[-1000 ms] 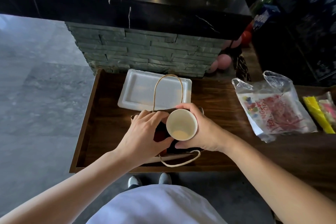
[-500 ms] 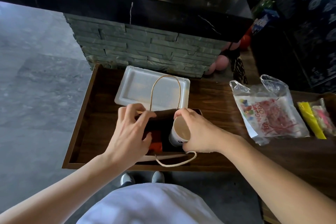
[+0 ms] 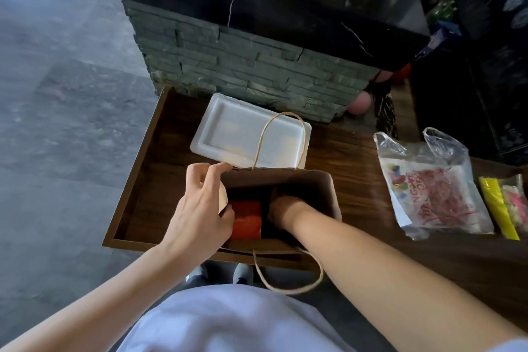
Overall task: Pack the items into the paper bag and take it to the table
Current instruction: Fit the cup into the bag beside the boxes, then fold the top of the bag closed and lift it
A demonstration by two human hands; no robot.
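Note:
A brown paper bag (image 3: 329,197) stands open on the wooden tray (image 3: 134,180), one twine handle up at the back and the other hanging over the near edge. My left hand (image 3: 197,208) pinches the bag's left rim and holds it apart. My right hand (image 3: 285,208) reaches deep inside the bag, its fingers lost in the dark. The paper cup is hidden. A red item (image 3: 247,218) lies on the bag's floor between my hands.
A white foam tray (image 3: 228,128) lies just behind the bag. A clear plastic bag with red print (image 3: 434,191) and a yellow packet (image 3: 497,206) sit on the wood to the right. A stone-faced counter (image 3: 243,66) rises behind.
My right hand has carried the paper cup down into the bag, out of sight. My left hand shifted to the bag's left rim and spread it wider.

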